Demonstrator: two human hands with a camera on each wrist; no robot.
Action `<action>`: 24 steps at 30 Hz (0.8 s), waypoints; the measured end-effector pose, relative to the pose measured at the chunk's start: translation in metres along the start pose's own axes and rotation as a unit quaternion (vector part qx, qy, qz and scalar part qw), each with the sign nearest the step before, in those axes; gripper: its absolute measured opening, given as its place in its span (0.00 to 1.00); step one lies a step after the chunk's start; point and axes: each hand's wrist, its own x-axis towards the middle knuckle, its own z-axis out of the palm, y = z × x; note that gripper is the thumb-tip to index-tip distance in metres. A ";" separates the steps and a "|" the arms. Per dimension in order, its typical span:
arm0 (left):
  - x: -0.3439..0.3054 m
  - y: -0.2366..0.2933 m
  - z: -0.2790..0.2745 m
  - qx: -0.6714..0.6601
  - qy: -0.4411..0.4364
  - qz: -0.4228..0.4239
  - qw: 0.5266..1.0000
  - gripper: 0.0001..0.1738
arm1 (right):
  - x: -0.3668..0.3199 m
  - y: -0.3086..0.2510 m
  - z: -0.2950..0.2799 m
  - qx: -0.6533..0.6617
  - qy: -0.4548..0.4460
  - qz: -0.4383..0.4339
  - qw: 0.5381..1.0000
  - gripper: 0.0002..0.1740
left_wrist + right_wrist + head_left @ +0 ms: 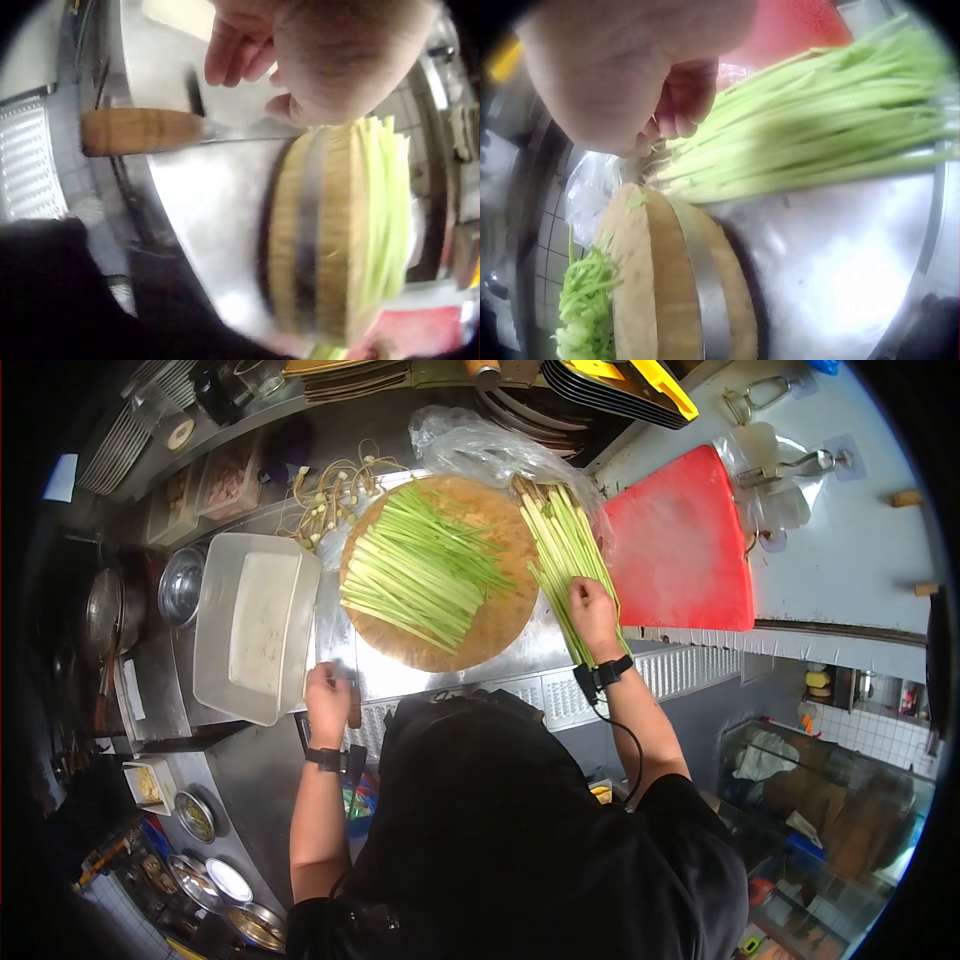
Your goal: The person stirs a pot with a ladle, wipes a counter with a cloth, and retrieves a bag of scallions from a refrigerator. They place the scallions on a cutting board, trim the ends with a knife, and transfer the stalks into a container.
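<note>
In the head view my left hand point(328, 700) is at the counter's front edge, its fingers loosely bent with nothing seen in them. Close beside it lies a knife with a wooden handle point(142, 131), its blade partly hidden. My right hand point(593, 615) hovers over a bundle of long green stalks point(562, 545), fingers curled near the pale root ends in the right wrist view; no stalk shows in its grasp. Between the hands, a round wooden chopping block point(510, 625) with a metal band bears a pile of cut green stalks point(420, 575).
A translucent plastic tub point(215, 660) stands left of the block. Behind it lie thin root trimmings point(335, 500). A clear plastic bag point(490, 445) sits at the back, and a red cutting board point(680, 545) lies at right. Several metal bowls point(183, 585) line the left side.
</note>
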 end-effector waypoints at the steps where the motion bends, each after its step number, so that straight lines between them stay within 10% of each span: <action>1: -0.009 0.000 0.008 0.087 0.012 0.056 0.995 0.23 | -0.005 -0.011 0.005 0.020 -0.002 -0.015 1.000 0.11; 3: -0.016 0.004 0.018 0.166 -0.043 0.064 0.983 0.41 | -0.008 -0.027 0.020 0.041 -0.001 -0.029 0.999 0.12; 24: -0.060 0.000 0.031 0.252 0.004 -0.009 0.968 0.41 | 0.028 -0.018 0.029 0.064 -0.018 0.026 0.997 0.08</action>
